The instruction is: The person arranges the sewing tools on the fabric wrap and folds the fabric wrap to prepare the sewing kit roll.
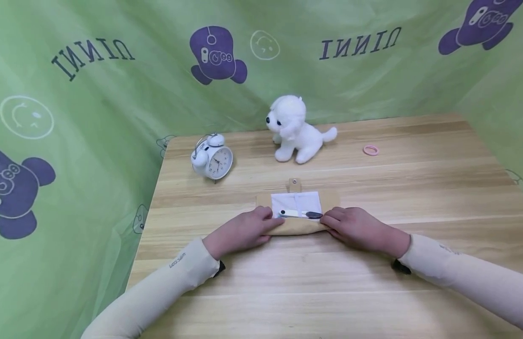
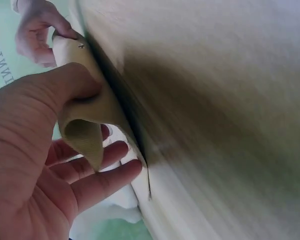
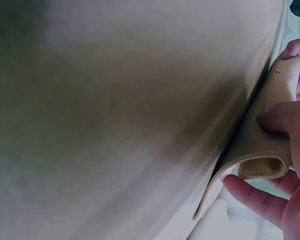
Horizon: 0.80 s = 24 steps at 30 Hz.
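A tan cloth roll-up case [image 1: 297,229] lies on the table with its near edge folded over into a roll. A white inner panel [image 1: 282,202] still shows, crossed by a slim tool [image 1: 313,215] with a white body and a dark end; its exact kind is unclear. From the far side sticks out a snap strap [image 1: 294,184]. My left hand [image 1: 247,228] pinches the left end of the roll, thumb on the near side in the left wrist view. At the other end my right hand [image 1: 358,228] grips the fold [image 3: 262,125] the same way.
Behind the case sits a white plush dog [image 1: 301,136], with a white twin-bell alarm clock [image 1: 213,157] to its left and a pink ring [image 1: 370,150] to its right. A green printed curtain [image 1: 159,70] hangs along the table's back and sides.
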Tool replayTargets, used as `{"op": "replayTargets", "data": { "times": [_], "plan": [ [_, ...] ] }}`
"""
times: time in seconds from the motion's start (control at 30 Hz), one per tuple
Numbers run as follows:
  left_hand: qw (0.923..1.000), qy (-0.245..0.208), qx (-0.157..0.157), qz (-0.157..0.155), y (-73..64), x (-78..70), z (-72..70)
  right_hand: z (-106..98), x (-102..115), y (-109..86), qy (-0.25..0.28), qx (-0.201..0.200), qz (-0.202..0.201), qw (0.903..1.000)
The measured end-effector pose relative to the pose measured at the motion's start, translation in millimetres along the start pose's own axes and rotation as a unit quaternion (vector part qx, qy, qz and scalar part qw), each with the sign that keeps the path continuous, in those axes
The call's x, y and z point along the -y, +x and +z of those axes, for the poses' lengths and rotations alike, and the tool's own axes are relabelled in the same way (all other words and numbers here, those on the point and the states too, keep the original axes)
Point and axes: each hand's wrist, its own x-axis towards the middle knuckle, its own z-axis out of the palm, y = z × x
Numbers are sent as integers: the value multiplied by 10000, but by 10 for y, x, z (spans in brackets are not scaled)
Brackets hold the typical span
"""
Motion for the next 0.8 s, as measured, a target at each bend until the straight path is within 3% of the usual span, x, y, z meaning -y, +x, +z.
{"op": "replayTargets", "data": {
  "times": [0.17,0.27,0.37,0.47,0.63,0.8],
  "plan": [
    [9995,286,-7,98,-14,5,-9,-36,-7,7,72,145,-159,9997],
    [9997,217,-63,105,-11,28,-15,-69,-28,32,185,331,-113,9992],
    [9999,-147,29,43,-9,81,-20,-112,-66,79,388,594,69,9975],
    [9957,-872,283,-157,-7,164,-5,-167,-116,138,783,958,412,9915],
    [9759,-2101,431,-406,23,271,-9,-219,-222,252,1233,1362,972,9782],
    [9624,-2621,411,-580,99,357,-22,-208,-340,325,1633,1584,1226,9660]
  ]
}}
